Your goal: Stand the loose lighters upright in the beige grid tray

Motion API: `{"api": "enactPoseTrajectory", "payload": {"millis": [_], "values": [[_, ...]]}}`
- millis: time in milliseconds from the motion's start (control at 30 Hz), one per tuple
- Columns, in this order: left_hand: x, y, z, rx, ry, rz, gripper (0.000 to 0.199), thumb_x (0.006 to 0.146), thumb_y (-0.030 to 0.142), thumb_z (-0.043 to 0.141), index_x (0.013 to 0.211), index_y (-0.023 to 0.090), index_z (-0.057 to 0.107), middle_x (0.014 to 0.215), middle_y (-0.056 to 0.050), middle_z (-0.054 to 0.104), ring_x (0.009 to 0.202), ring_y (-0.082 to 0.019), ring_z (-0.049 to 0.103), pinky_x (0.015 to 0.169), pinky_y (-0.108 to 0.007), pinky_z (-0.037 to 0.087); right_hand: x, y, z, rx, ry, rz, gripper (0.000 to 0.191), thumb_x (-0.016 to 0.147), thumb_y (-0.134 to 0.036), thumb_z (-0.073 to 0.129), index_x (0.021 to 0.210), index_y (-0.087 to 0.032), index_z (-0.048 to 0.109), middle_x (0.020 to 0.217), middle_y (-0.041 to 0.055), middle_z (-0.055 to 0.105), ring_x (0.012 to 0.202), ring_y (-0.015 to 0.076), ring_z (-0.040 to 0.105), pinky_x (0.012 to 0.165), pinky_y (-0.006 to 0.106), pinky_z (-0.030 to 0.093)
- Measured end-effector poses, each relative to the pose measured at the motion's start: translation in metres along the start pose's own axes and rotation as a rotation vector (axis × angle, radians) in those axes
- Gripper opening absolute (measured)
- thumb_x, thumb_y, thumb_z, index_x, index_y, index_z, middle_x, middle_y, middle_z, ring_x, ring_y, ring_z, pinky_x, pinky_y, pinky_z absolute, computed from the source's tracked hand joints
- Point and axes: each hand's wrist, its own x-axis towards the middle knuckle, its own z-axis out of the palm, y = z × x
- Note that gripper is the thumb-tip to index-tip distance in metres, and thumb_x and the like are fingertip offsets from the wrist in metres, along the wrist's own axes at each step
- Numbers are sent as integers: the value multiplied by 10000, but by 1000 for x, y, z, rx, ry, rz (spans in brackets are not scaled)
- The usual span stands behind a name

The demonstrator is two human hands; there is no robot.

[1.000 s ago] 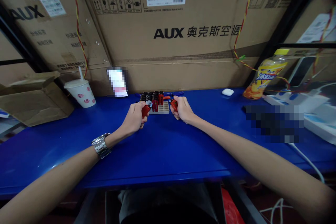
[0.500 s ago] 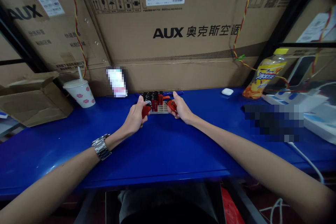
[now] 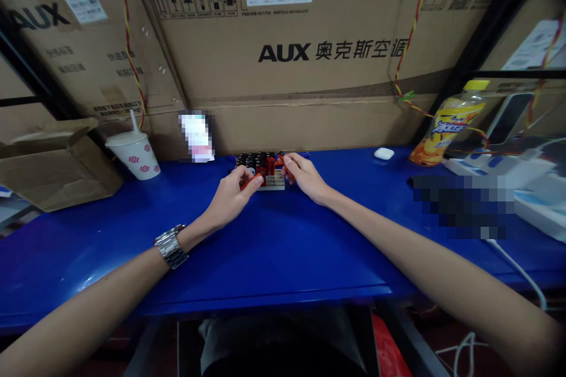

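Note:
My left hand (image 3: 236, 189) is closed on a red lighter (image 3: 251, 181), thumb laid along it, just in front of the tray's left part. Another red lighter (image 3: 288, 175) is gripped in my right hand (image 3: 305, 177), beside the tray's right end. Fingers partly cover both lighters. Between and behind the hands, a pale tray (image 3: 276, 187) with square compartments holds several upright red lighters (image 3: 271, 165) with black tops. Bare compartments show at its front right. A few blue lighters (image 3: 305, 155) lie behind my right hand.
A paper cup (image 3: 135, 156) with a straw and an open cardboard box (image 3: 62, 171) stand left. A blurred-out phone (image 3: 197, 136) leans at the back. A white earbud case (image 3: 384, 154), a drink bottle (image 3: 451, 123) and a power strip (image 3: 526, 179) are right. Large cartons (image 3: 283, 82) wall the back.
My left hand has turned and moved slightly right, its thumb now lying over the red lighter. My right hand has tilted, with its lighter closer to the tray's back right.

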Motion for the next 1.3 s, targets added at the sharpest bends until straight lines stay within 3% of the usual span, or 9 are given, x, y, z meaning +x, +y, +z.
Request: {"api": "enactPoseTrajectory", "payload": {"millis": [233, 300, 467, 667, 833, 1067, 1200, 1300], "values": [[1, -2, 2, 65, 19, 25, 267, 862, 421, 529, 758, 180, 475, 658, 10, 537, 567, -110, 463, 539, -240, 352, 4, -2, -2, -264, 22, -250, 425, 924, -516, 364, 994, -174, 607, 1012, 92, 655, 921, 194, 555, 832, 333, 419], [0, -2, 2, 69, 19, 26, 266, 862, 421, 528, 762, 180, 477, 659, 8, 539, 569, -112, 466, 539, -242, 350, 5, -1, -2, -281, 15, -267, 446, 924, -533, 356, 1021, -170, 597, 988, 91, 656, 876, 190, 564, 797, 324, 428], [0, -1, 2, 82, 11, 23, 267, 865, 425, 526, 766, 181, 481, 654, 11, 534, 577, -115, 464, 550, -246, 351, 5, 3, -1, -293, -60, -184, 378, 947, -487, 327, 1031, -166, 508, 664, 12, 567, 543, 140, 520, 572, 271, 420], [-1, -1, 2, 100, -1, 34, 264, 869, 426, 521, 766, 185, 485, 643, 17, 526, 568, -117, 462, 545, -250, 341, 7, 3, 1, -525, -69, -341, 238, 939, -311, 359, 936, -160, 543, 777, 45, 618, 654, 147, 549, 650, 285, 448], [-1, -1, 2, 118, -19, 41, 257, 873, 414, 519, 763, 183, 488, 646, 17, 529, 571, -115, 461, 554, -254, 349, 10, 7, 0, -585, -43, -435, 270, 868, -178, 426, 1095, -151, 569, 1002, 100, 656, 783, 166, 600, 727, 314, 472], [0, -5, 4, 138, -28, 53, 258, 874, 417, 514, 775, 180, 491, 658, 12, 534, 577, -118, 473, 552, -257, 354, 8, 7, -3, -479, -6, -352, 267, 813, -157, 455, 1075, -159, 506, 731, 1, 626, 570, 110, 554, 581, 245, 437], [0, -5, 4, 145, -28, 53, 256, 874, 419, 509, 776, 183, 487, 657, 12, 530, 571, -120, 470, 543, -256, 352, 5, 1, -7, -491, -107, -443, 325, 668, -48, 436, 954, -163, 537, 824, 30, 607, 677, 127, 562, 660, 276, 456], [0, -3, 3, 139, -12, 42, 254, 871, 417, 512, 770, 186, 481, 656, 12, 533, 569, -120, 470, 542, -255, 355, 0, -8, -13, -601, -276, -586, 398, 559, -33, 461, 908, -167, 599, 935, 63, 577, 852, 186, 547, 777, 347, 461]]}}
